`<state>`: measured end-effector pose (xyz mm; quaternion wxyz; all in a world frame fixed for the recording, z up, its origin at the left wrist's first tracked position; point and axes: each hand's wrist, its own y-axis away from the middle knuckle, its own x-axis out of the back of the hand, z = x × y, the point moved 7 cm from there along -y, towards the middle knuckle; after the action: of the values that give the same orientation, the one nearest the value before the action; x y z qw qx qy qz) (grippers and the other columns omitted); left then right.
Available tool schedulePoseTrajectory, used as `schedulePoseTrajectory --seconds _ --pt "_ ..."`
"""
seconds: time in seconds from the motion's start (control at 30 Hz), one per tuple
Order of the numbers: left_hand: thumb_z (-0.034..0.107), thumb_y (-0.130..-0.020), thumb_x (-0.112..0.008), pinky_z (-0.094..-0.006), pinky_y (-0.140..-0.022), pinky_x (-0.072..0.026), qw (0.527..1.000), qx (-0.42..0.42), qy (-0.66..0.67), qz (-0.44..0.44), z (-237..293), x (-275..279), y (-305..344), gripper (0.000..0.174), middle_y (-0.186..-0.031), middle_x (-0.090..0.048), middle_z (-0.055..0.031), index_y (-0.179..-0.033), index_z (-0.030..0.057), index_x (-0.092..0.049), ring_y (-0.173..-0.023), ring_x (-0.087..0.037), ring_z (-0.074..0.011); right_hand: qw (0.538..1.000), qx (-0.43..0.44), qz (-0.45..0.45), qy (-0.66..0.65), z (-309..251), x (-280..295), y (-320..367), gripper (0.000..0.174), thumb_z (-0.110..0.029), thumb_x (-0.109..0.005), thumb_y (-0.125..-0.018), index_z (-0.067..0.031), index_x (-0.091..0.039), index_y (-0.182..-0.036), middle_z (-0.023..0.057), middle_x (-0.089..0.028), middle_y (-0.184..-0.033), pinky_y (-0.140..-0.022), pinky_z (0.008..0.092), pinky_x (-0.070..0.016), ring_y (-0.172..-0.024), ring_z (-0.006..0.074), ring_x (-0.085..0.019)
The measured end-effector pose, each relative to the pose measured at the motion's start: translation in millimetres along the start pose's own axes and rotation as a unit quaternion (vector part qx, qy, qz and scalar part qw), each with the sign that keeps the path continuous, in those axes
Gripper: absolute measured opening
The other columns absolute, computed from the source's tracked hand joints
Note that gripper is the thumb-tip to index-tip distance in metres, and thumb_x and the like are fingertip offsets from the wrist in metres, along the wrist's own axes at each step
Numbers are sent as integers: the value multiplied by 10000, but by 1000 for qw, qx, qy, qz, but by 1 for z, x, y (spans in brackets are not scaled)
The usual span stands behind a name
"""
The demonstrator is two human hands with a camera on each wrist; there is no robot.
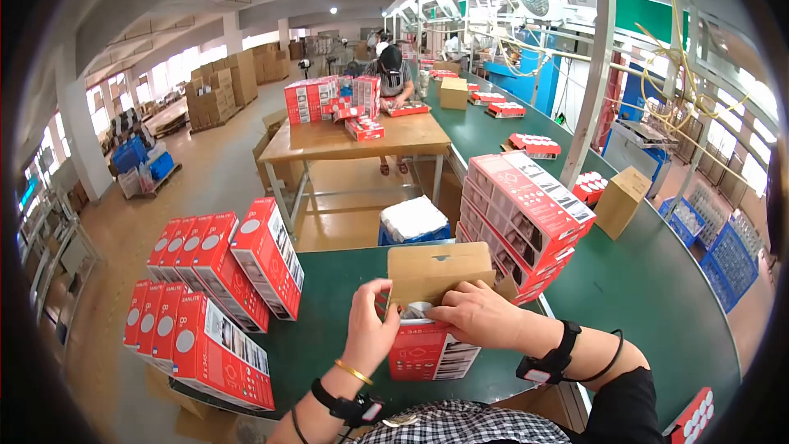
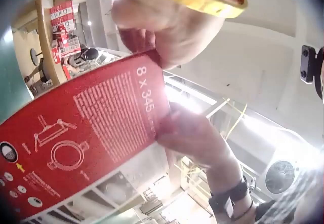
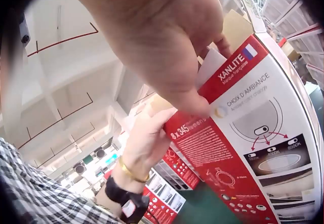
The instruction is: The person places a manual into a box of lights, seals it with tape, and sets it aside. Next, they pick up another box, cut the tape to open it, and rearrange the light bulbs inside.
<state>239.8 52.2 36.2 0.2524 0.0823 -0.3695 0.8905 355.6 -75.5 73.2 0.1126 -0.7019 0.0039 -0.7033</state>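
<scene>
A red and white carton (image 1: 427, 353) stands upright on the green table, its brown top flap (image 1: 440, 261) raised and something white (image 1: 417, 310) visible inside. My left hand (image 1: 370, 325) grips the carton's left top edge, thumb at the opening. Across the top, my right hand (image 1: 477, 312) has its fingers bent over the opening and its thumb near the front edge. The left wrist view shows the left hand (image 2: 167, 26) on a corner of the carton (image 2: 86, 133). In the right wrist view the right hand (image 3: 167, 46) holds the carton's top edge (image 3: 228, 77).
Red cartons (image 1: 218, 345) stand in rows at the left. More cartons are stacked (image 1: 526, 214) at the right, beside a brown box (image 1: 623, 201). A blue bin with a white top (image 1: 414, 220) is beyond the table. Someone (image 1: 394, 74) works at a wooden table (image 1: 353, 146) farther off.
</scene>
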Motion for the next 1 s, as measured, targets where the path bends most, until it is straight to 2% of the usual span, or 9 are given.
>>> schedulePoseTrajectory --seconds 0.1,0.3,0.47,0.57,0.63,0.77,0.8,0.93,1.0 --pt "-88 -817 -645 -347 -779 -518 995 -76 -40 51 13 1 15 410 -1164 -601 -156 -1202 15 -552 -1018 -587 -301 1000 -8 -2 -29 3 -4 -1 462 -260 -710 -842 -168 -604 -1282 116 -621 -978 -828 442 -501 -951 327 -633" --pt "6 -852 -672 -391 -974 -469 993 -111 -41 -11 19 -3 16 281 -1343 -532 -167 -1129 47 -643 -1197 -538 -300 994 -51 -34 -85 4 3 -16 639 -356 -748 -815 -134 -525 -1372 165 -616 -962 -797 454 -501 -906 363 -644" --pt "105 -889 -684 -413 -1105 -382 993 -6 15 -117 -5 -7 5 186 -1543 -390 -207 -1066 70 -725 -1414 -410 -334 987 -14 37 -153 9 17 -10 533 -276 -734 -852 -57 -586 -1315 166 -656 -1064 -870 438 -509 -1007 352 -648" --pt "84 -885 -679 -399 -1085 -398 986 74 83 -128 -5 -12 5 159 -1529 -403 -202 -1037 69 -723 -1387 -446 -331 942 -78 201 -256 43 59 30 429 -191 -704 -897 -12 -603 -1273 158 -689 -1083 -884 379 -527 -1001 307 -664" --pt "64 -877 -672 -403 -1076 -403 986 86 59 -134 0 -12 6 141 -1521 -406 -200 -1009 67 -719 -1405 -429 -330 830 -240 303 -402 88 40 71 321 -169 -647 -965 -17 -627 -1247 100 -697 -1070 -863 352 -523 -969 203 -662" --pt "62 -877 -663 -403 -1099 -377 987 88 33 -128 1 -14 8 142 -1535 -382 -195 -1014 61 -698 -1428 -403 -325 705 -335 196 -593 103 -26 99 447 -317 -515 -1055 -84 -510 -1437 43 -625 -1292 -950 328 -472 -1149 117 -563" --pt "63 -884 -655 -406 -1115 -361 987 87 26 -133 2 -14 8 147 -1542 -371 -198 -1029 59 -685 -1432 -397 -327 640 -279 197 -689 107 -48 97 637 -425 -517 -1039 -67 -349 -1538 62 -516 -1444 -1053 333 -415 -1272 143 -494" --pt "65 -895 -645 -409 -1125 -353 986 105 20 -131 3 -17 9 157 -1551 -359 -206 -1049 61 -676 -1436 -390 -332 540 -163 172 -808 94 -59 75 858 -457 -610 -982 -24 -175 -1582 126 -420 -1512 -1126 359 -352 -1361 219 -441" --pt "59 -906 -631 -408 -1130 -348 988 89 0 -128 6 -18 10 172 -1554 -355 -211 -1074 61 -664 -1437 -388 -334 597 -170 173 -765 86 -52 65 887 -413 -653 -961 -18 -159 -1583 139 -415 -1511 -1127 361 -352 -1370 222 -431"
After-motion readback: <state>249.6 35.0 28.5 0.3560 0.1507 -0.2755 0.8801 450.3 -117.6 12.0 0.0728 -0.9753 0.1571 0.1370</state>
